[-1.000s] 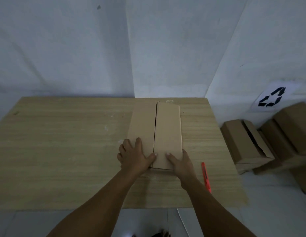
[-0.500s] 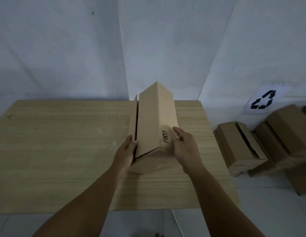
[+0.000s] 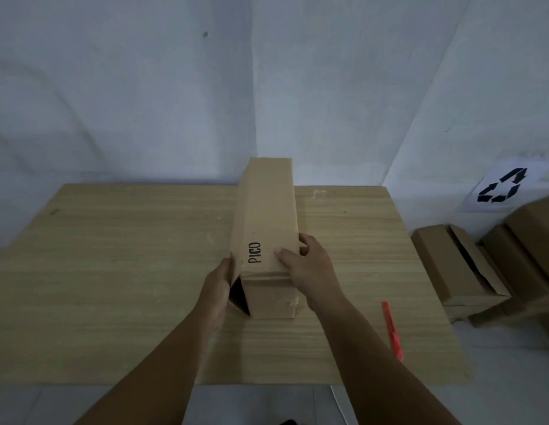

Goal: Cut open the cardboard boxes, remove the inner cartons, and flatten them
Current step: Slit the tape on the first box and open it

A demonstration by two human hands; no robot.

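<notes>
A long brown cardboard box (image 3: 268, 207) printed "PICO" stands on the wooden table (image 3: 113, 271), its length running away from me. My left hand (image 3: 218, 283) presses against its left side near the front corner, where a dark gap shows. My right hand (image 3: 306, 268) grips the right front corner, thumb on the top face, fingers down the right side. A red utility knife (image 3: 392, 330) lies on the table to the right of my right forearm, untouched.
Several cardboard boxes (image 3: 457, 265) are stacked on the floor to the right of the table, one with its flaps partly open. A recycling sign (image 3: 503, 188) hangs on the right wall. White walls stand close behind the table.
The box lay flat with both hands on its top, then was tilted up and turned. It now rests on another side with the "PICO" face upward.
</notes>
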